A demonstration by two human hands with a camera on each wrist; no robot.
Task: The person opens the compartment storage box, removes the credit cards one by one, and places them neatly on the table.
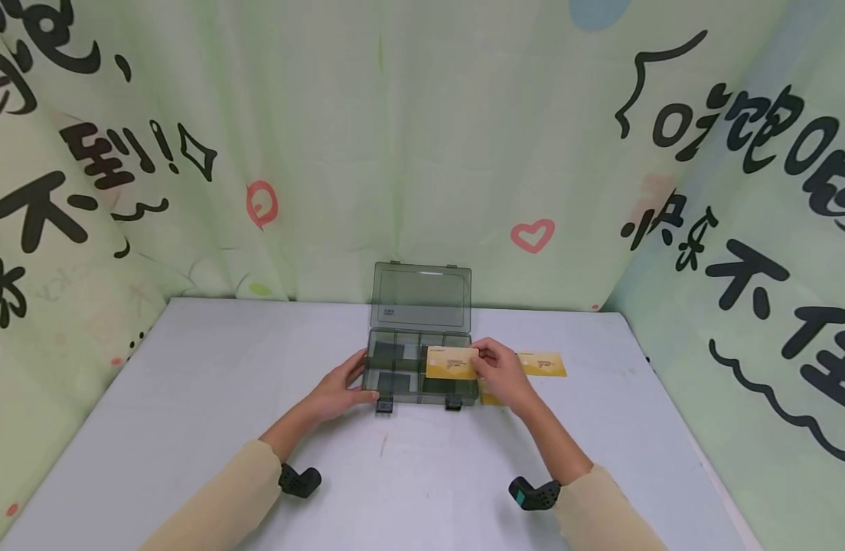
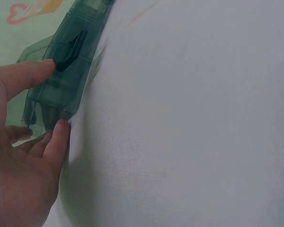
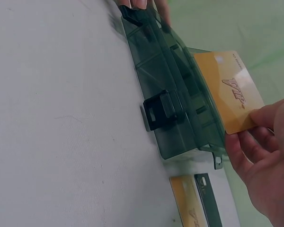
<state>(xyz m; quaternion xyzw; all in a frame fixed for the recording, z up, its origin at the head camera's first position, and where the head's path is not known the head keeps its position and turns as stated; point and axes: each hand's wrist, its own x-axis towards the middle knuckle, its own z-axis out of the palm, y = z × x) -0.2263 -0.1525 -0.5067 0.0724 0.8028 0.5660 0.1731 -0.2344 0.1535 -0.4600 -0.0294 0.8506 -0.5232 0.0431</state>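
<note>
A transparent dark-grey plastic storage box (image 1: pixel 412 399) with compartments lies on the table, its hinged lid (image 1: pixel 422 297) raised at the back. My left hand (image 1: pixel 336 389) holds its front left corner, thumb near the front latch (image 2: pixel 72 53) and fingers along the left side. Between thumb and fingers my right hand (image 1: pixel 503 376) pinches a gold VIP card (image 1: pixel 450 363) by its right end. The card (image 3: pixel 229 90) is over the right part of the box, face up. Dark flat pieces (image 1: pixel 393 382) show in the left compartments.
Right of the box, a gold card (image 1: pixel 546 364) lies on the white table (image 1: pixel 257 344), with another gold card (image 1: pixel 489 395) partly hidden by my right hand. A dark strip (image 3: pixel 208 201) lies beside gold in the right wrist view. Printed curtains (image 1: pixel 429 153) stand behind and at both sides.
</note>
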